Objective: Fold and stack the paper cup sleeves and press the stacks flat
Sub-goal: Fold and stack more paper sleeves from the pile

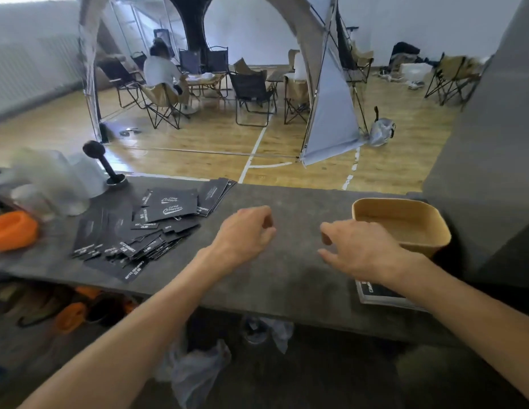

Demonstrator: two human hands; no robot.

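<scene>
Both your hands hang empty over bare counter (286, 276), left hand (245, 234) fingers curled, right hand (357, 249) half open; loose sleeve pile (139, 228) lies left, nearer your left hand w/ long axes mixed.

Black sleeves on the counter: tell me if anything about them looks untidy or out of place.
The black sleeves lie in a loose, overlapping sprawl at mixed angles left of the left hand, not stacked. A neater stack sits under the right wrist, overhanging the counter edge.
</scene>
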